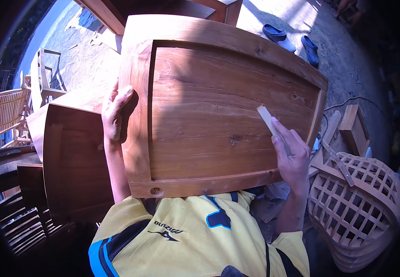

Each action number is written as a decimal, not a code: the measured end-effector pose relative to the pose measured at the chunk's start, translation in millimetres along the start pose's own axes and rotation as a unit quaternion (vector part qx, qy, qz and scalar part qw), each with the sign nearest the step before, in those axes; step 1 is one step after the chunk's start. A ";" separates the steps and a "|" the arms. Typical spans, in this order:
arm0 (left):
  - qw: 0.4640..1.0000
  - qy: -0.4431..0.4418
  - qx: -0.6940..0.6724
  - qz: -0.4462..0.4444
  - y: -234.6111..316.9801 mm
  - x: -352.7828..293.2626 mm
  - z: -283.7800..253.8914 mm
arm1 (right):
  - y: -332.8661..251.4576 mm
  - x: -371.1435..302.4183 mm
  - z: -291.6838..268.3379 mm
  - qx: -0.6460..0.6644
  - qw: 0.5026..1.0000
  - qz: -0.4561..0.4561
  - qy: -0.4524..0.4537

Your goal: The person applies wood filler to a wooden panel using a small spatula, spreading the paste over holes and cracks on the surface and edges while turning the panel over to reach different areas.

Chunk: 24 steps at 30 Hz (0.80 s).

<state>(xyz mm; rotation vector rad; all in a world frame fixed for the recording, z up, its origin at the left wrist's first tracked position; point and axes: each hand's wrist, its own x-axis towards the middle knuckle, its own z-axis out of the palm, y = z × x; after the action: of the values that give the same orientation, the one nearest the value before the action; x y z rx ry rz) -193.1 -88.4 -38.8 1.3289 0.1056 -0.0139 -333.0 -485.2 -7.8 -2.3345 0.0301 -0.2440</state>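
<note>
A framed wooden panel (pixel 200 111), like a cabinet door with a recessed middle, is propped up in front of my chest. My left hand (pixel 116 113) holds it by its left edge, with some fingers hidden at the side. In my right hand (pixel 294 150), between thumb and fingers, is a thin pale flat stick (pixel 266 119). The stick's far tip meets the recessed face right of the middle, by a small mark in the grain. A few knots and pale spots show on the panel's surface.
Another dark wooden panel (pixel 75 161) stands at the left. A latticed wooden piece (pixel 352 203) and a wooden block (pixel 354 129) lie at the right. Dark clogs (pixel 310 50) rest on the ground at the far right. Slatted wooden chairs (pixel 10 111) stand far left.
</note>
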 end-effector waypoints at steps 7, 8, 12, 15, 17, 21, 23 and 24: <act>0.999 -0.015 -0.025 -0.045 12.8 -5.3 26.1 | -48.9 46.8 24.2 -0.114 0.983 -0.102 -0.102; 0.998 -0.030 -0.035 -0.042 16.5 -7.6 32.4 | -54.8 51.1 25.5 -0.114 0.981 -0.108 -0.109; 0.996 -0.075 -0.015 -0.035 21.1 0.1 30.5 | -75.5 67.3 36.9 -0.123 0.965 -0.186 -0.141; 0.993 -0.113 -0.015 -0.032 20.3 3.5 32.8 | -91.2 76.2 48.5 -0.146 0.948 -0.224 -0.170; 0.996 -0.086 -0.021 -0.015 28.9 -2.3 50.8 | -95.9 78.2 55.0 -0.162 0.945 -0.226 -0.172; 0.996 -0.071 -0.037 -0.036 17.0 1.6 27.3 | -102.4 82.4 50.0 -0.188 0.927 -0.266 -0.187; 0.993 -0.105 -0.034 -0.031 14.7 6.9 19.1 | -99.6 79.4 29.5 -0.255 0.922 -0.219 -0.192; 0.994 -0.098 -0.041 -0.025 18.0 3.7 27.0 | -95.0 81.6 21.4 -0.221 0.937 -0.191 -0.188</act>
<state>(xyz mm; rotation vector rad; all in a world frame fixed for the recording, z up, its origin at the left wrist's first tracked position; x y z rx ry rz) -186.2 -110.1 -15.4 1.2368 -0.0266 -0.1811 -253.9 -411.3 58.8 -2.7847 -0.6232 0.0332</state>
